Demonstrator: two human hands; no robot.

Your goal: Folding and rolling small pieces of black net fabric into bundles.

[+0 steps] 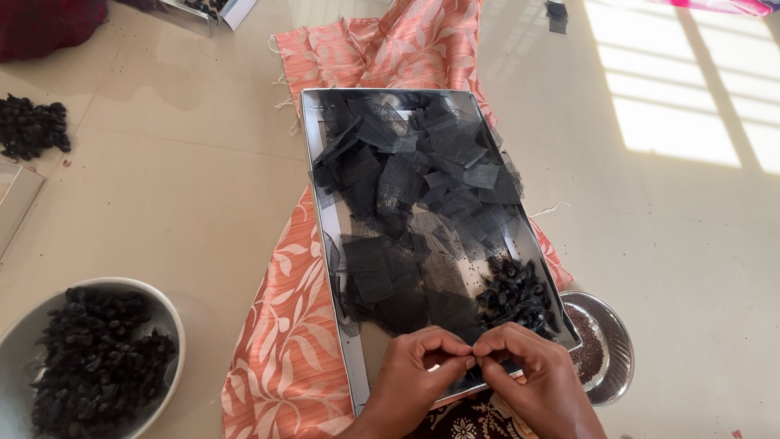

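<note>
Pale floor tiles under a steel tray (325, 203) of black net squares (422, 179); my left hand (414, 374) and right hand (528, 378) pinch one tiny bundle (474, 351) between fingertips. Best kept tight, low over the tray.

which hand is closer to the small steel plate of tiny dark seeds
Right. The right hand sits just left of the steel plate, almost at its rim; the left hand is farther left, over the tray.

Black mesh squares (422, 179) on silver tray (312, 154) ahead of my hands. Under it, salmon cloth (284, 349) with white leaf print. Black clumps in white bowl (166, 313) far left.
</note>
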